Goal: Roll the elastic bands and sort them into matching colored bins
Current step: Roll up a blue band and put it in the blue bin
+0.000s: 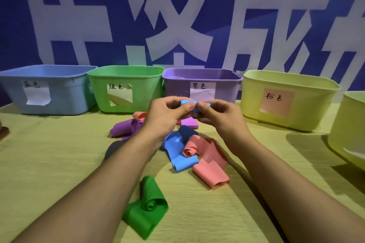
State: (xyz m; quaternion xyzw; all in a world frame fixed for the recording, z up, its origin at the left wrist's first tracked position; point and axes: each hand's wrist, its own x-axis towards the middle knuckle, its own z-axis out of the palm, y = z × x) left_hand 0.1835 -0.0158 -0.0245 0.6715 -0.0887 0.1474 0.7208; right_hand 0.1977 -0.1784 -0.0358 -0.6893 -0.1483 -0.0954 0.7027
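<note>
**Blue roll held in both hands above the pile**

Both hands meet above the table [59,163], in front of the purple bin [177,89]. The left hand [166,116] and the right hand [217,116] pinch a rolled blue band [187,103] between thumbs and curled fingers, each at one end of the roll, which lies level between them.

Below the hands lies a loose pile: a second blue band [177,154], a pink band [211,165] partly curled at one end, a purple band [126,127] and a small pink roll [139,115] behind it. A green band [147,209] lies apart, nearest the camera, between the forearms.

Four labelled bins stand in a row at the back: blue bin [59,92], green bin [146,89], the purple one, and a yellow bin [308,104] with a pink label. Another yellow tub [347,128] shows at the right edge.
</note>
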